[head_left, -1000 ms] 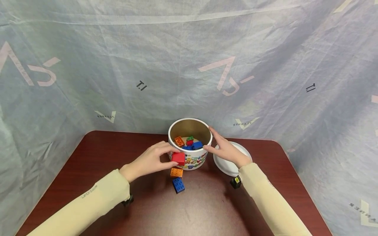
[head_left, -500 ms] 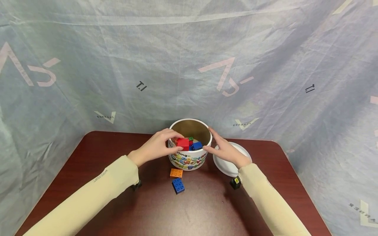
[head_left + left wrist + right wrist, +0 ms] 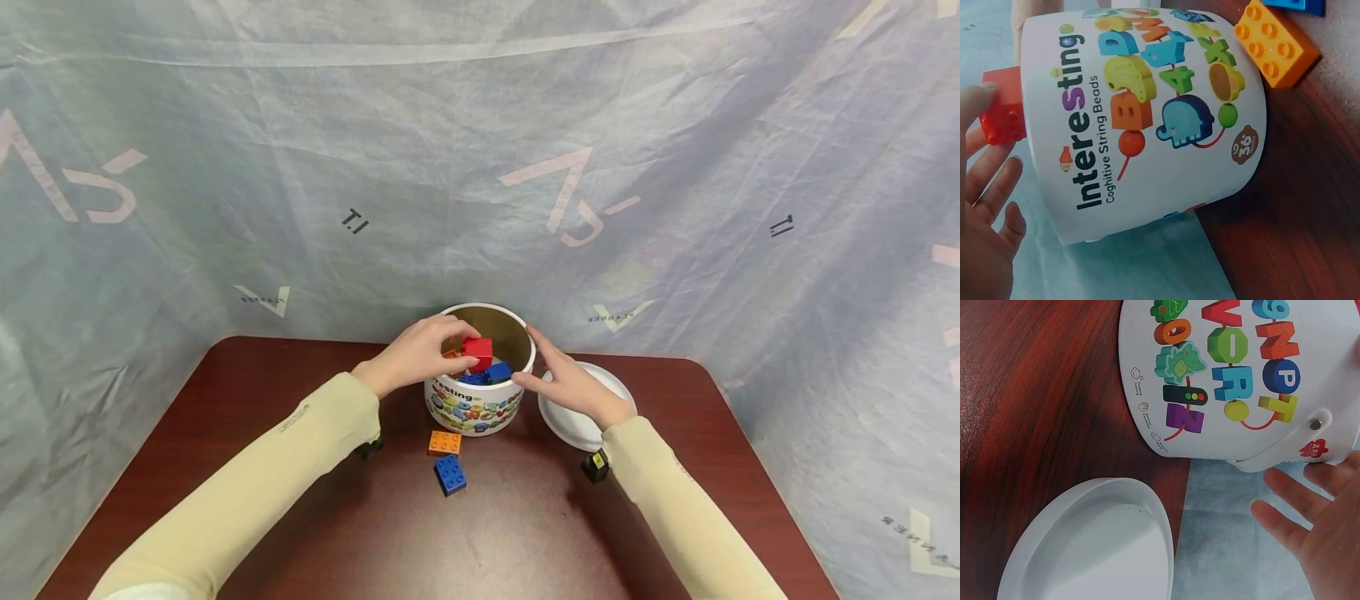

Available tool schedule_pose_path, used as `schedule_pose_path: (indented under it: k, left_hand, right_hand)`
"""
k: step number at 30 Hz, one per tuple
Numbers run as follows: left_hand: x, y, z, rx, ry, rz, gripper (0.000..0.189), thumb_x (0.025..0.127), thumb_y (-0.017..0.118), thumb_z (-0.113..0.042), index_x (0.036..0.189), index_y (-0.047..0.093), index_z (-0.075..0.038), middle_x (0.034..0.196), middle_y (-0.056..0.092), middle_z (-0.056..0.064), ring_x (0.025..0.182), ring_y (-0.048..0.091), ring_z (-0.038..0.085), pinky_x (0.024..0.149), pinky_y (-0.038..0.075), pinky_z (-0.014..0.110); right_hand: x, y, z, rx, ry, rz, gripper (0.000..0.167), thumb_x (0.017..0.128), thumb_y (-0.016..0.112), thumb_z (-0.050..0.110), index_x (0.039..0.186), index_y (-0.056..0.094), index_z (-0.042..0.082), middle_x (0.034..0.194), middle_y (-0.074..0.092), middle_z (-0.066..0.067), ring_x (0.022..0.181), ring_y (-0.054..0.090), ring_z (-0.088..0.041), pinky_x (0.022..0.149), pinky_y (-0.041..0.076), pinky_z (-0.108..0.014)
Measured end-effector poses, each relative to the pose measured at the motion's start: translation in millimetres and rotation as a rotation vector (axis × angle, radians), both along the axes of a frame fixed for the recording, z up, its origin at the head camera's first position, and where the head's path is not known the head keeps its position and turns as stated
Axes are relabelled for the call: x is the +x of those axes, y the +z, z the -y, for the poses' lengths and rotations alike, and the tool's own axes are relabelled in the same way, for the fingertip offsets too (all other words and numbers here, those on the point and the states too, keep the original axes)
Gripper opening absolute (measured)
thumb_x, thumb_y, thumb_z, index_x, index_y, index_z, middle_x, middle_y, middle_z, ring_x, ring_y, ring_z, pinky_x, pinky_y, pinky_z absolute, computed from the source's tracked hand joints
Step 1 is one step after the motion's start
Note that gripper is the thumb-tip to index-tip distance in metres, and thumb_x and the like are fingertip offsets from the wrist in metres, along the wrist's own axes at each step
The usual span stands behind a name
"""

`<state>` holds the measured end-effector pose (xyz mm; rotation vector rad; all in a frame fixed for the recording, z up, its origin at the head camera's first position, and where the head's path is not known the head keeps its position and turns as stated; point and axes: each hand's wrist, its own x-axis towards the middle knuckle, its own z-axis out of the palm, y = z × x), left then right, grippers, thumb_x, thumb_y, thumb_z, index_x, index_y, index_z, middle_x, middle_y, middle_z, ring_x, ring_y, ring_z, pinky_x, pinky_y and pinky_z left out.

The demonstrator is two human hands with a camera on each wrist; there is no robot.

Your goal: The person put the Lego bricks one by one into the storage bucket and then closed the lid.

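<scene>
In the head view my left hand [image 3: 422,354] pinches a red toy brick [image 3: 477,353] between thumb and fingers, over the mouth of a round white bucket [image 3: 480,417]. The left wrist view has that red brick [image 3: 1004,103] right at the bucket's rim, studs partly showing. Inside the bucket lie several bricks, among them a blue brick [image 3: 498,372]; some are hidden behind my left hand. My right hand [image 3: 573,387] touches the bucket's right side, fingers extended along the rim. An orange brick [image 3: 445,442] and a blue six-stud brick [image 3: 450,474] lie on the table before the bucket.
A white lid [image 3: 577,425] lies on the dark red table [image 3: 525,533] to the bucket's right, partly under my right forearm. Behind the table hangs a grey cloth [image 3: 420,167], close to the bucket's back. A handle [image 3: 1285,444] hangs on the bucket's side.
My left hand has carried the red brick up and to the right, from in front of the bucket to over its opening. My right hand has stayed at the rim.
</scene>
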<state>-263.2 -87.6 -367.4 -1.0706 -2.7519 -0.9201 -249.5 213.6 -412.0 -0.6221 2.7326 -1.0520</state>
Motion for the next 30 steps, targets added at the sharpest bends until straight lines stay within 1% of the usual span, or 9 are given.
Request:
schedule_pose_path:
  k: [6, 9, 13, 18, 22, 26, 30]
  left_hand:
    - [-5.9, -1.3, -6.3, -0.076, -0.02, 0.005, 0.04, 0.094, 0.079, -0.034, 0.127, 0.073, -0.013, 0.112, 0.069, 0.002, 0.1, 0.063, 0.022, 0.089, 0.057, 0.037]
    - [-7.0, -2.2, -7.3, -0.091, -0.028, 0.009, 0.039, 0.094, 0.079, -0.034, 0.125, 0.073, -0.013, 0.109, 0.069, 0.002, 0.1, 0.063, 0.024, 0.089, 0.056, 0.038]
    - [-7.9, -3.8, -6.9, -0.101, -0.029, 0.018, 0.039, 0.093, 0.08, -0.033, 0.125, 0.073, -0.011, 0.109, 0.069, 0.004, 0.103, 0.065, 0.03, 0.091, 0.057, 0.04]
    - [-8.5, -6.0, -5.3, -0.122, -0.017, 0.03, 0.04, 0.093, 0.08, -0.035, 0.126, 0.073, -0.013, 0.113, 0.071, 0.004, 0.106, 0.065, 0.03, 0.094, 0.056, 0.041]
    - [-7.8, -6.9, -4.1, -0.119, -0.01, 0.051, 0.039, 0.092, 0.082, -0.034, 0.124, 0.075, -0.013, 0.116, 0.072, 0.005, 0.108, 0.064, 0.028, 0.097, 0.055, 0.043]
    - [-6.7, -7.9, -1.9, -0.097, 0.001, 0.076, 0.037, 0.091, 0.082, -0.034, 0.122, 0.076, -0.014, 0.118, 0.073, 0.003, 0.111, 0.063, 0.023, 0.101, 0.054, 0.044]
    - [-6.4, -10.2, 1.0, -0.066, 0.003, 0.075, 0.034, 0.092, 0.081, -0.033, 0.121, 0.077, -0.015, 0.117, 0.073, 0.001, 0.111, 0.065, 0.021, 0.101, 0.054, 0.043]
  right_hand:
    - [-1.4, -0.5, 0.6, -0.004, 0.0, 0.012, 0.105, 0.093, 0.067, 0.065, 0.17, 0.006, 0.024, 0.174, 0.015, -0.004, 0.156, 0.026, -0.034, 0.12, 0.031, -0.061]
    - [-1.9, -0.7, 0.6, -0.004, -0.002, 0.014, 0.105, 0.093, 0.067, 0.065, 0.17, 0.006, 0.024, 0.174, 0.015, -0.004, 0.157, 0.025, -0.033, 0.12, 0.03, -0.06]
    - [-1.3, -1.1, 0.9, -0.009, 0.001, 0.005, 0.105, 0.094, 0.066, 0.064, 0.17, 0.007, 0.023, 0.174, 0.016, -0.006, 0.156, 0.026, -0.034, 0.12, 0.03, -0.06]
    - [-0.1, -1.7, 1.2, -0.014, 0.006, -0.001, 0.105, 0.094, 0.067, 0.064, 0.17, 0.007, 0.022, 0.174, 0.016, -0.007, 0.156, 0.027, -0.035, 0.12, 0.031, -0.061]
    - [0.2, -1.9, 1.0, -0.01, 0.004, -0.011, 0.104, 0.095, 0.067, 0.062, 0.17, 0.007, 0.021, 0.174, 0.017, -0.008, 0.155, 0.028, -0.035, 0.12, 0.031, -0.061]
    - [0.7, -1.6, 0.5, -0.01, 0.0, -0.011, 0.102, 0.096, 0.067, 0.06, 0.17, 0.007, 0.022, 0.174, 0.017, -0.007, 0.156, 0.027, -0.035, 0.12, 0.031, -0.061]
    - [1.1, -2.4, -0.1, -0.016, 0.0, -0.007, 0.102, 0.096, 0.067, 0.06, 0.17, 0.007, 0.023, 0.174, 0.015, -0.007, 0.156, 0.025, -0.035, 0.12, 0.03, -0.061]
